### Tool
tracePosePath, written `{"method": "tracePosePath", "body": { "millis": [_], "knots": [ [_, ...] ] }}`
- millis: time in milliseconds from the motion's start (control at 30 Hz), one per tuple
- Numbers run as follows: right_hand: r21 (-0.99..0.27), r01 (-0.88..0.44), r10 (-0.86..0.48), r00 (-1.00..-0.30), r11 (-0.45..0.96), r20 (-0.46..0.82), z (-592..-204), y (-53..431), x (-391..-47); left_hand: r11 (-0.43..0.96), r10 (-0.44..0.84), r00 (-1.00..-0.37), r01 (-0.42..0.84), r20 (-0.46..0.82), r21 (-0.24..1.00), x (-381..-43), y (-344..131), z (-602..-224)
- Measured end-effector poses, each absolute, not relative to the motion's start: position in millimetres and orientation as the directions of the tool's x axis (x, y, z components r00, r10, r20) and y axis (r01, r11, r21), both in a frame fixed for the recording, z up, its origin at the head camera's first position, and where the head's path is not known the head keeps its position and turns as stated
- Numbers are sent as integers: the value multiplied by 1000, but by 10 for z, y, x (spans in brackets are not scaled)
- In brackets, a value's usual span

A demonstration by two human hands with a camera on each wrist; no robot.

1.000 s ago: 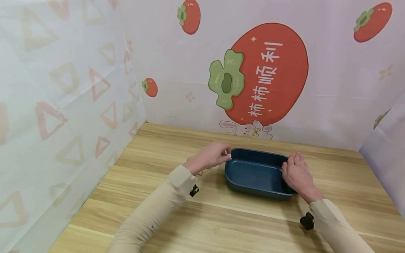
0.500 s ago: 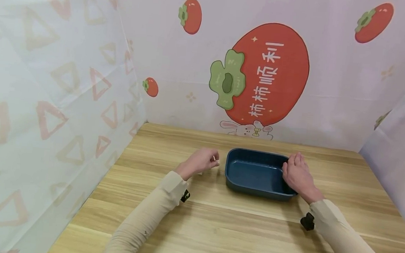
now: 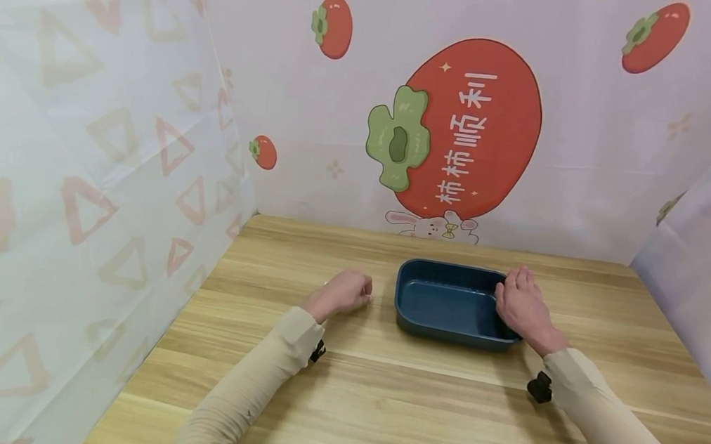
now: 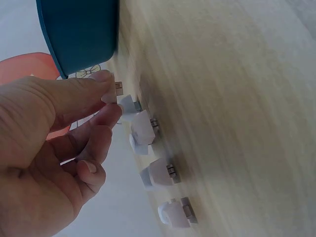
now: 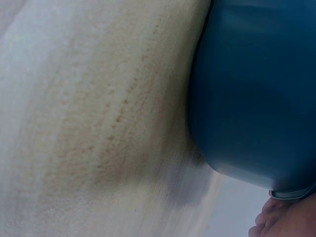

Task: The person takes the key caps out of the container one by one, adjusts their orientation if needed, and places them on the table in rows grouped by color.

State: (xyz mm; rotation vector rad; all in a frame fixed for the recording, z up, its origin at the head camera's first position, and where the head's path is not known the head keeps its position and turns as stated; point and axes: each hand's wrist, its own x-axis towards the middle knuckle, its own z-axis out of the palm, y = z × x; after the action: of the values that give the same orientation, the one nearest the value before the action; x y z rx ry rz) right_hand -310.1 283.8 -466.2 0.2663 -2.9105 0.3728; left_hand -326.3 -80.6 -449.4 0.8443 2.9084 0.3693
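Note:
In the left wrist view, my left hand [image 4: 74,138] pinches a small white USB stick [image 4: 111,94] between thumb and index finger, its metal plug pointing away from the fingertips. In the head view this left hand [image 3: 341,295] is left of a dark blue rectangular dish [image 3: 446,309], apart from it. Close by, several white USB sticks [image 4: 143,128] stand on the table in a row, metal ends against the wood. My right hand [image 3: 524,309] rests on the dish's right rim with fingers fairly straight. The right wrist view shows the dish's outer wall [image 5: 256,98] and part of the fingers.
A wood-grain table [image 3: 378,400] lies under everything. Its far edge meets a white printed backdrop [image 3: 315,105] with persimmon pictures, and patterned sheets [image 3: 101,157] hang at the sides. The dish's visible floor is bare, its right end partly covered by my hand.
My left hand has moved from the dish's left rim leftward and nearer to me, toward the row of USB sticks. My right hand and the dish have not moved.

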Motion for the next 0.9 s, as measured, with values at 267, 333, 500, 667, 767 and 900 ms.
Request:
{"method": "tracePosePath", "body": {
  "millis": [267, 333, 500, 667, 767, 900],
  "knots": [
    [-228, -206, -157, -964, 952, 216, -4672, 2854, -3116, 836, 521, -853, 499, -42, 229, -3245, -812, -4551],
    [-226, -206, -158, -964, 952, 214, -4670, 2851, -3115, 840, 516, -856, 495, -42, 220, -3234, -806, -4555],
    [-236, -199, -152, -967, 951, 204, -4650, 2839, -3102, 852, 503, -864, 487, -37, 193, -3212, -787, -4561],
    [-226, -206, -160, -965, 952, 207, -4654, 2846, -3092, 857, 497, -866, 481, -49, 186, -3204, -779, -4576],
    [-229, -206, -160, -966, 951, 202, -4657, 2849, -3096, 855, 500, -865, 483, -50, 189, -3201, -777, -4580],
    [-237, -199, -155, -969, 951, 190, -4648, 2847, -3106, 857, 494, -867, 474, -63, 201, -3192, -768, -4560]
  ]
}}
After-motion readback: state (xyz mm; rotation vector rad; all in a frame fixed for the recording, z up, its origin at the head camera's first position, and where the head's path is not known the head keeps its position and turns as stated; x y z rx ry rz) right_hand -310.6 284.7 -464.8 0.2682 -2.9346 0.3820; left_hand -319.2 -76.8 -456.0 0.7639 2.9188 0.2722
